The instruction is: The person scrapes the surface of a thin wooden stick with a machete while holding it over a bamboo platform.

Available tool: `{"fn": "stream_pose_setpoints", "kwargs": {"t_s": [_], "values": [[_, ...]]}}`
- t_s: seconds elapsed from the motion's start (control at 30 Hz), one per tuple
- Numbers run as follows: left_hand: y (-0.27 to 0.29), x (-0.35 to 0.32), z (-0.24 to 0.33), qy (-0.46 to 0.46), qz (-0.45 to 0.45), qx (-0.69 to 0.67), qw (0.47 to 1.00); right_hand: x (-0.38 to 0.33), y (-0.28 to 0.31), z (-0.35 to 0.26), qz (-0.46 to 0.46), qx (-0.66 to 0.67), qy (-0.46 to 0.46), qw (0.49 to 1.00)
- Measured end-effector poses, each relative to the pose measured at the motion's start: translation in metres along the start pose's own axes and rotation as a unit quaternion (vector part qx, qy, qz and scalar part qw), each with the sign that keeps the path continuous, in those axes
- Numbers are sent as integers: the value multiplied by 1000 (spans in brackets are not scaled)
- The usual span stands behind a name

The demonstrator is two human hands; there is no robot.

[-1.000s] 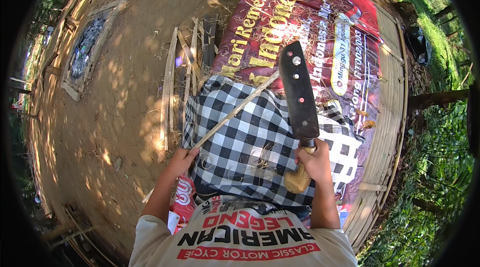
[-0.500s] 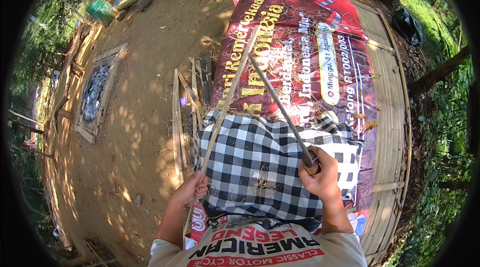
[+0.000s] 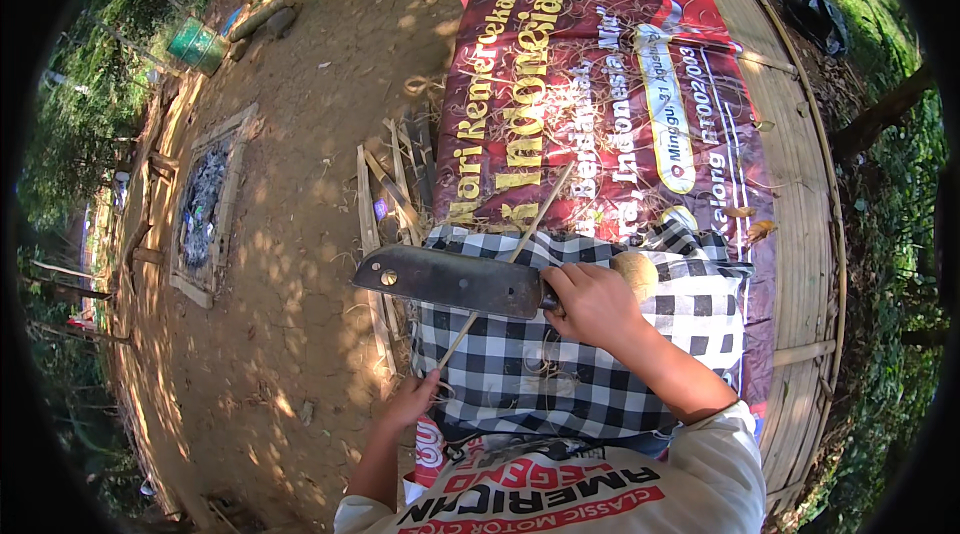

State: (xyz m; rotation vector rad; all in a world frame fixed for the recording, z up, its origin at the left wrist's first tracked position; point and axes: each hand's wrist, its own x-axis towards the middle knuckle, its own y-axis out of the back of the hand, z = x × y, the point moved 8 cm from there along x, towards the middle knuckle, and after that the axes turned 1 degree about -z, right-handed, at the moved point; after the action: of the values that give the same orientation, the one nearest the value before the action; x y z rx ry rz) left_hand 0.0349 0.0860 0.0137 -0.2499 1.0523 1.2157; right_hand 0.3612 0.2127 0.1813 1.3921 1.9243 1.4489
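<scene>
Head view: the left hand (image 3: 412, 400) has its fingers closed on a thin strip's (image 3: 458, 339) near end, above the checked cloth (image 3: 530, 389); likely light, springy, best pinched there. The right hand's (image 3: 592, 306) fingers wrap the knife's (image 3: 450, 280) handle; probably heavy, stiff.

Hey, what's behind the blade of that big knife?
A thin bamboo strip crosses behind the knife blade, showing above and below it; checked cloth lies beyond, with pale slats near the tip. Parts directly behind the blade are covered.
</scene>
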Motion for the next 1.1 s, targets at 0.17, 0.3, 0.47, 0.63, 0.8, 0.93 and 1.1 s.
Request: {"fn": "stream_pose_setpoints", "kwargs": {"t_s": [0.17, 0.3, 0.47, 0.63, 0.8, 0.93, 1.1], "values": [[1, -23, 16, 25, -35, 42, 998, 4, -16, 15, -21, -6, -13, 1000], [4, -19, -16, 14, -89, -50, 995, 0, -11, 29, -8, 1, -71, 997], [13, -20, -15, 52, -104, -62, 991, -7, 12, 44, 35, 4, -124, 992], [56, -27, -22, 57, -23, -19, 998, -16, 29, 50, 61, 0, -141, 988], [175, -68, -14, -39, 271, 110, 955, -23, 40, 49, 61, 5, -162, 985], [187, -87, 5, -24, 304, 177, 936, -24, 45, 47, 75, 15, -175, 982], [104, -62, 8, 11, 82, -85, 993, -22, 49, 39, 91, 29, -169, 981]]}}
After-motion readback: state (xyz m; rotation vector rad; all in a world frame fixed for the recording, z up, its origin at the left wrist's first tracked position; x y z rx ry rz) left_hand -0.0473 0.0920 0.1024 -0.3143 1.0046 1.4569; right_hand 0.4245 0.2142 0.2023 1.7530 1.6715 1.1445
